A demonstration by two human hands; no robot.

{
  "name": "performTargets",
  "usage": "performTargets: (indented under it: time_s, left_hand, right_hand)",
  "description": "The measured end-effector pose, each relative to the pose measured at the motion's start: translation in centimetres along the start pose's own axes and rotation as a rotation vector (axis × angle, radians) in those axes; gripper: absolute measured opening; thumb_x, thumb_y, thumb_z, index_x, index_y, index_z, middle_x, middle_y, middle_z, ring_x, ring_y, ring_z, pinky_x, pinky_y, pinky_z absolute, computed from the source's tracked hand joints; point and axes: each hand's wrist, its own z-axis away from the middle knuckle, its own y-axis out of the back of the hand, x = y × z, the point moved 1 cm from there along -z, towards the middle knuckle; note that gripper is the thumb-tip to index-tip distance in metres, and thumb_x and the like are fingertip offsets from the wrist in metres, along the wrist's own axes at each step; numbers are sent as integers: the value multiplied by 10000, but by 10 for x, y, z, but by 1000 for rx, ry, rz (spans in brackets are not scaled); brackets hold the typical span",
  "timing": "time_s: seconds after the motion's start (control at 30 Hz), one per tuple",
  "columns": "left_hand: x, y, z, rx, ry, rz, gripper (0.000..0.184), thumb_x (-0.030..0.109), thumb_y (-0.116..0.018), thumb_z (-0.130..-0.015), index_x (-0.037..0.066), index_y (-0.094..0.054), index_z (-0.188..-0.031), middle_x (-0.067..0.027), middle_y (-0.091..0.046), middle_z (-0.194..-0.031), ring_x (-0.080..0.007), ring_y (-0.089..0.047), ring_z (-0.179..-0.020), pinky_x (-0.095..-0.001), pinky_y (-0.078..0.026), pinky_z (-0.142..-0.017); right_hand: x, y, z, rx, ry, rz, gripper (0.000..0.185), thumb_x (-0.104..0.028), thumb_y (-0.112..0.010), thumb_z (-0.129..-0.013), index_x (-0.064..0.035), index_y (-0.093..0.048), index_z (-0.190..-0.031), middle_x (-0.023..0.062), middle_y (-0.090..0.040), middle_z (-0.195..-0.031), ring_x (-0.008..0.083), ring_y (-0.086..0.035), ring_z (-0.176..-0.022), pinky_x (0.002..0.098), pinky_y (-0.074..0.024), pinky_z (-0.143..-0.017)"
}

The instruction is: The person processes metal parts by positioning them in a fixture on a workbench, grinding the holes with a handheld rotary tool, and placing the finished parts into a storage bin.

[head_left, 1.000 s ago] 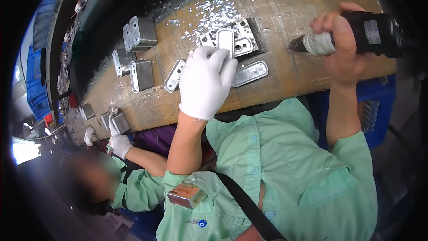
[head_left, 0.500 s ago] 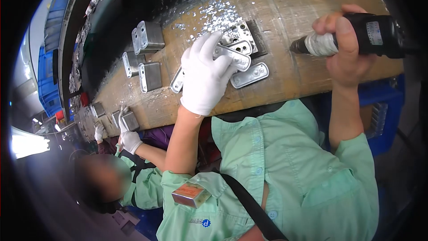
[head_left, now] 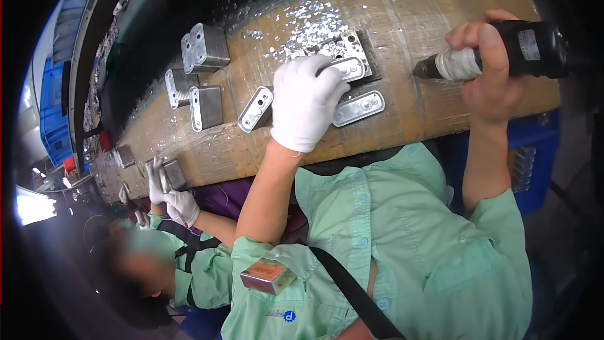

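My left hand [head_left: 306,104], in a white glove, has its fingers closed around a silvery oblong metal part [head_left: 350,69]. That part lies against a metal fixture block [head_left: 358,44] with holes, and the glove hides much of both. In my bare right hand [head_left: 494,66] is a black power tool [head_left: 525,49], gripped near its pale wrapped neck, its tip pointing left over the table. Just right of the glove rests another oblong metal part [head_left: 360,108]. A similar metal part [head_left: 256,109] with holes lies tilted on the glove's left.
Stacked finned metal blocks [head_left: 207,50] stand at the table's left. Small shiny discs [head_left: 314,22] are scattered behind the fixture on the wooden table [head_left: 434,0]. A co-worker's gloved hands [head_left: 181,206] are at the lower left. A blue crate [head_left: 541,151] sits below the table at right.
My left hand has shifted slightly right and lowered the metal part onto the fixture. The right hand with the power tool has barely moved. The co-worker's hands have come together.
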Motion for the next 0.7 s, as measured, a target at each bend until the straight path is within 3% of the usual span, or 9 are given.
performTargets:
  time_s: [0.17, 0.33, 0.43, 0.7]
  left_hand:
    - [-5, -12, 12, 68, 47, 102, 270, 157, -825, -737, 111, -654, -940, -77, -676, -1131, -314, -632, -1040, -456, -487, -893]
    - [-13, -19, 25, 184, 2, 159, 258, 104, -794, -749, 110, -658, -968, -92, -677, -1188, -321, -632, -1104, -455, -489, -920]
    - [-18, -23, 29, 235, -12, 209, 293, 61, -811, -733, 105, -680, -991, -101, -692, -1201, -333, -650, -1116, -451, -499, -920]
    - [-21, -25, 31, 288, -17, 260, 316, 52, -824, -721, 111, -688, -1000, -102, -700, -1211, -332, -660, -1114, -446, -503, -910]
  right_hand:
    - [-19, -25, -9, -52, 50, -48, 300, -69, -593, -955, 73, -539, -1214, 126, -615, -842, 274, -623, -768, 480, -552, -750]
    - [-31, -49, -17, -258, -46, -230, 409, -258, -509, -989, 29, -539, -1279, 101, -577, -880, 268, -578, -841, 489, -504, -822]
    - [-25, -69, -15, -355, -28, -257, 422, -264, -519, -986, 26, -524, -1293, 102, -584, -892, 270, -580, -842, 496, -504, -825]
    - [-23, -90, -7, -350, -39, -123, 404, -252, -524, -984, 34, -521, -1269, 107, -591, -898, 277, -584, -846, 512, -510, -829]
